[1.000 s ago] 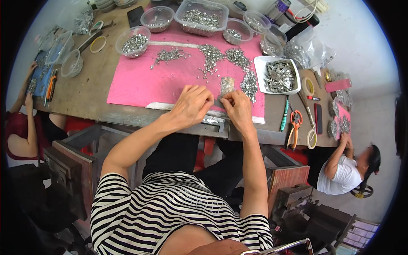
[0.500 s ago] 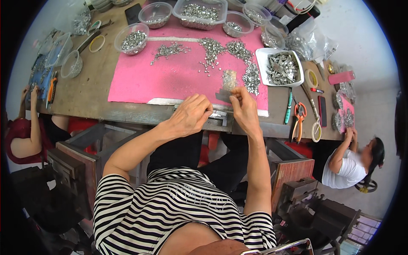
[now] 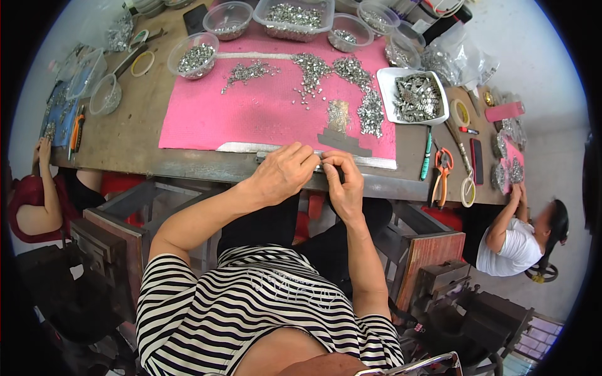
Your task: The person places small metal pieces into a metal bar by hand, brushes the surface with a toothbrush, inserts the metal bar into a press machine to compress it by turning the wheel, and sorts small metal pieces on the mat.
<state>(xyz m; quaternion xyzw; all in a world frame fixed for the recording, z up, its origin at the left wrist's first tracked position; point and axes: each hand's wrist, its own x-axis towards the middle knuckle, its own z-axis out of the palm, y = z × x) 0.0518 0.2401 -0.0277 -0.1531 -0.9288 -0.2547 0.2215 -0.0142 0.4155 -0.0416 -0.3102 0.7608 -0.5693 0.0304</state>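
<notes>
My left hand (image 3: 288, 173) is closed at the front edge of the workbench, its fingertips pinched over a small metal bar (image 3: 316, 161). Close against it is my right hand (image 3: 343, 188), thumb and forefinger pressed together; what either hand pinches is too small to make out. Beyond them lies a pink mat (image 3: 251, 119) with loose piles of small silvery metal pieces (image 3: 371, 113). A dark grey flat strip (image 3: 345, 143) lies on the mat, below a patch of brassy, closely set pieces (image 3: 338, 114).
A white tray (image 3: 387, 94) of metal pieces stands right, near a green pen (image 3: 426, 156), orange-handled pliers (image 3: 442, 169) and a tape roll (image 3: 461, 113). Clear plastic bowls (image 3: 193, 70) line the back. Another person (image 3: 511, 247) works at right, one more (image 3: 37, 203) at left.
My right hand has moved left and nearer, from the dark strip to beside my left hand. The strip now shows fully. My left hand has shifted slightly to the right.
</notes>
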